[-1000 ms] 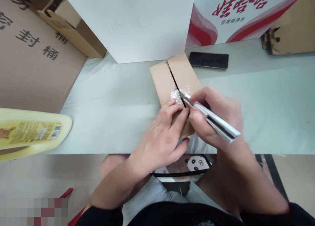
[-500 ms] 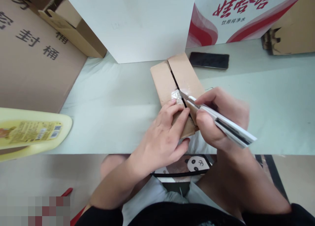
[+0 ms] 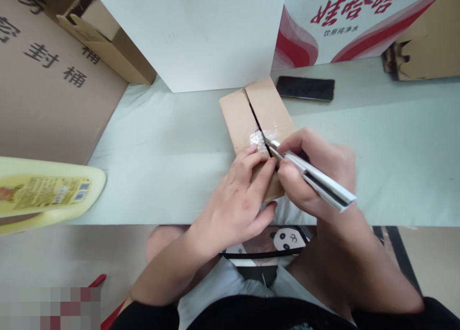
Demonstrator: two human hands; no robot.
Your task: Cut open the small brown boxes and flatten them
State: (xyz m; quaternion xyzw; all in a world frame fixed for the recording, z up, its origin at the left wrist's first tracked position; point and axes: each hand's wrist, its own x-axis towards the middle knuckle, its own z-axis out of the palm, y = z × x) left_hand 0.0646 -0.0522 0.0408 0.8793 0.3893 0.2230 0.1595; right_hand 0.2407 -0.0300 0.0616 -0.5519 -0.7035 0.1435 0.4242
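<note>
A small brown cardboard box (image 3: 271, 104) lies slantwise on the table, a dark gap running between its two top flaps. Clear tape (image 3: 257, 138) crosses that gap near the middle. My left hand (image 3: 239, 195) grips the near end of the box, its bent fingers on the top and its thumb at the near side. In my right hand (image 3: 316, 171) is a white utility knife (image 3: 318, 181), pinched between thumb and fingers. The blade tip meets the gap beside the tape, just beyond my left fingertips.
Behind the box stands a large white box (image 3: 201, 37). A black phone (image 3: 305, 88) lies to its right. Farther right are a red-and-white carton (image 3: 345, 44) and folded cardboard (image 3: 431, 37). A yellow bottle (image 3: 50, 191) and a large carton (image 3: 46, 95) are at left.
My right hand has moved the knife slightly left and towards me, its tip sliding down along the gap. My left hand and the box stay where they were.
</note>
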